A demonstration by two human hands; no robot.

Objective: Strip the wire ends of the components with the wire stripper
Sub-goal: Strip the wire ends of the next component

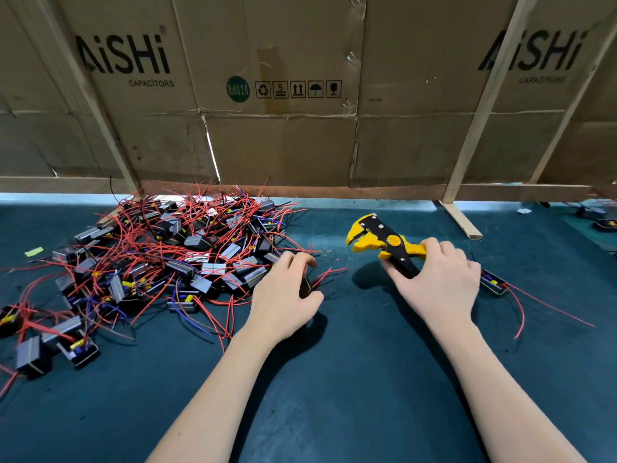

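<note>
Yellow-and-black wire stripper (384, 242) in right hand (440, 279), yellow beak gaping

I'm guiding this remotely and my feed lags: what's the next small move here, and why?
Probably bring the wire stripper across to the red wires sticking out of the left hand. The right hand already grips its handles with the jaws open and pointing left, and the left hand holds a dark component whose wire ends are not yet between the jaws.
</note>
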